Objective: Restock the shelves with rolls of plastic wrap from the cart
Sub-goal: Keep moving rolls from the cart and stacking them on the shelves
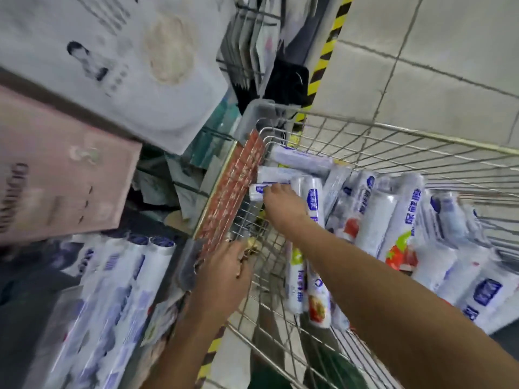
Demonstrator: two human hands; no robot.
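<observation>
Rolls of plastic wrap (pixel 393 220) lie heaped in the wire cart (pixel 421 153). My right hand (pixel 283 203) pinches one roll (pixel 257 192) in its fingers beside the red handle (pixel 230 192). My left hand (pixel 224 273) curls its fingers over the cart's rim, near that handle.

Cart (pixel 393 141): bare metal wire, shiny. Rolls (pixel 373 220): glossy plastic wrap. Floor (pixel 449 66): smooth matt tile.

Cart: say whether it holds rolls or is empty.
Holds rolls, not full. Many plastic wrap rolls lie piled inside the wire cart; bare wire shows near its handle.
</observation>
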